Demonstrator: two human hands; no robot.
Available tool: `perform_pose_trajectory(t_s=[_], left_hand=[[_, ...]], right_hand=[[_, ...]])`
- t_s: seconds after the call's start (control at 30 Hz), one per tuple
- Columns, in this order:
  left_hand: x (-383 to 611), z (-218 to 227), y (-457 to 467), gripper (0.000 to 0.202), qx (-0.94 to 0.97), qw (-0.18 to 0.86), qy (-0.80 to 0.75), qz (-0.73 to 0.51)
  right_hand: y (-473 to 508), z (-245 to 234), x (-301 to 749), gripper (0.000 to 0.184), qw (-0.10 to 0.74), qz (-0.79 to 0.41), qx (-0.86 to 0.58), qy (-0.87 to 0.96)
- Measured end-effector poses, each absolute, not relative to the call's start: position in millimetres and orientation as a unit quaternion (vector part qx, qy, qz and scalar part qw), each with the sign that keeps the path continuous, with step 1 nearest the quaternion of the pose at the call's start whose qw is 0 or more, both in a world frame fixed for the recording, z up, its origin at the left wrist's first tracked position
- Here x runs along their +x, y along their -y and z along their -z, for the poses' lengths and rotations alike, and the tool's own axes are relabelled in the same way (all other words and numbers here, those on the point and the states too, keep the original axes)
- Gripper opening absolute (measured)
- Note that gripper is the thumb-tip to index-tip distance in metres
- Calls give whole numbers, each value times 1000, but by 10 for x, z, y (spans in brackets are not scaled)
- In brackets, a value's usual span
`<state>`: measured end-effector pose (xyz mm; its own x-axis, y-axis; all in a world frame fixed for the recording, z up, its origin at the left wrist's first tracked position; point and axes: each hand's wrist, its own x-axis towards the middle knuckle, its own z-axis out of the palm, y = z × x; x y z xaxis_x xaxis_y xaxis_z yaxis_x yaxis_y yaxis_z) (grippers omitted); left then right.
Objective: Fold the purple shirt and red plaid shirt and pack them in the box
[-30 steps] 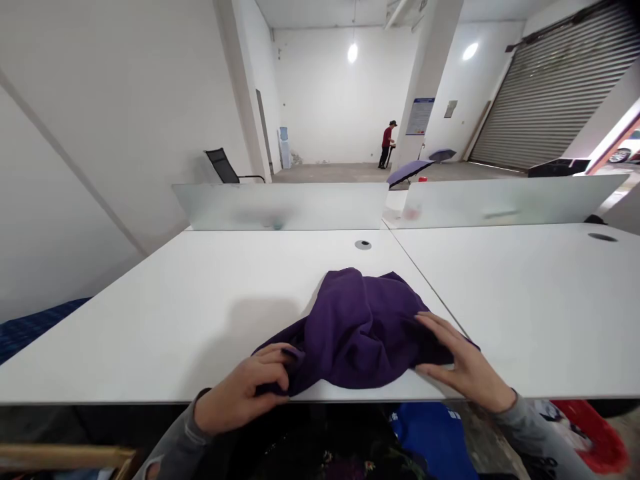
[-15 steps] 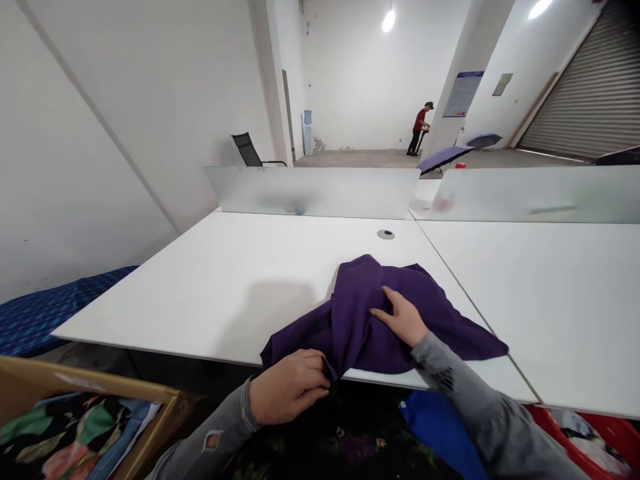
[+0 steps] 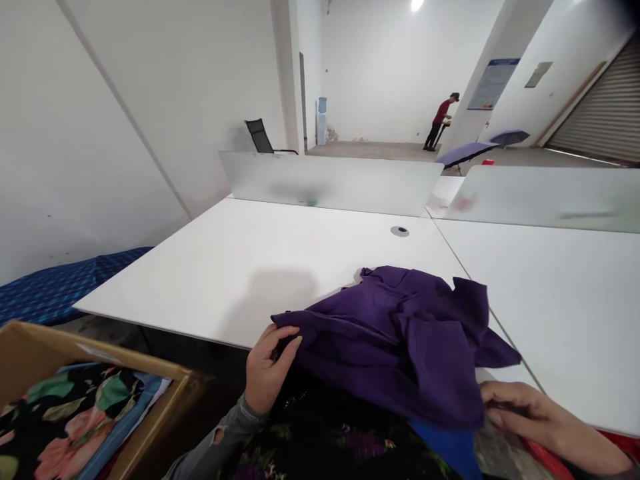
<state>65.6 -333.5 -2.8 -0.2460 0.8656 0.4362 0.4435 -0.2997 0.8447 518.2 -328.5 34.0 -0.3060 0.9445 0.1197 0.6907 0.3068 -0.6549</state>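
Note:
A crumpled purple garment (image 3: 400,333) lies at the near edge of a white table (image 3: 280,260), partly hanging over the edge. My left hand (image 3: 267,370) pinches the garment's left corner between thumb and fingers. At the lower right, my right hand (image 3: 540,423) grips the garment's lower right edge, the fingers curled under the cloth.
A cardboard box (image 3: 85,407) with floral and blue clothes stands at the lower left. Blue cloth (image 3: 445,450) and something red (image 3: 545,453) lie below the table edge. Frosted dividers (image 3: 330,183) line the table's far side. A person in red (image 3: 443,120) stands far off near an umbrella (image 3: 463,153).
My right hand left the top of the garment and came down to its lower right edge. The garment has been pulled wider and nearer to me. The view swung left.

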Motion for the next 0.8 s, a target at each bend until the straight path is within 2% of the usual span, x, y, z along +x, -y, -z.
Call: perform_pose_trajectory(t_s=[0.07,0.1,0.17,0.2,0.23,0.3,0.33,0.4,0.43,0.5,0.53,0.63,0.8], left_hand=[[692,43,3328,17,561,210,-560,-573],[707,44,3327,19,550,223,-559,-580],[730,28,3336,31,534,263,-542,-593],[736,12,3347,41,530,284,-525,-602],[737,-6,3361,51,531,303,-505,-610],[719,-40,3402,69,543,320,-465,-622],[697,-51,3427,72,556,321,-453,-618],[631,-56,3476,62,598,307,-443,-593],[592,-53,3497,49,623,288,-444,-577],[521,-41,3524,19,661,225,-452,-555],[495,-37,3530,11,673,191,-455,-551],[472,-46,3525,15,696,138,-454,-539],[502,-101,3491,9,692,115,-479,-527]], right_hand=[[3244,-471,5175,21,235,-346,-525,741],[3197,-546,5097,23,273,-341,-540,719],[3078,-667,4802,24,377,-259,-561,690],[3013,-699,4600,24,395,-228,-551,699],[2947,-705,4381,26,388,-210,-524,729],[2816,-644,3957,35,298,-178,-452,822],[2752,-585,3783,34,247,-147,-427,857],[2635,-454,3561,25,181,-82,-416,887],[2584,-398,3517,26,183,-53,-429,883],[2501,-335,3532,32,254,-22,-461,850],[2472,-331,3569,33,301,-23,-472,828],[2436,-394,3682,27,378,-82,-480,788],[2458,-464,3724,17,393,-122,-501,761]])
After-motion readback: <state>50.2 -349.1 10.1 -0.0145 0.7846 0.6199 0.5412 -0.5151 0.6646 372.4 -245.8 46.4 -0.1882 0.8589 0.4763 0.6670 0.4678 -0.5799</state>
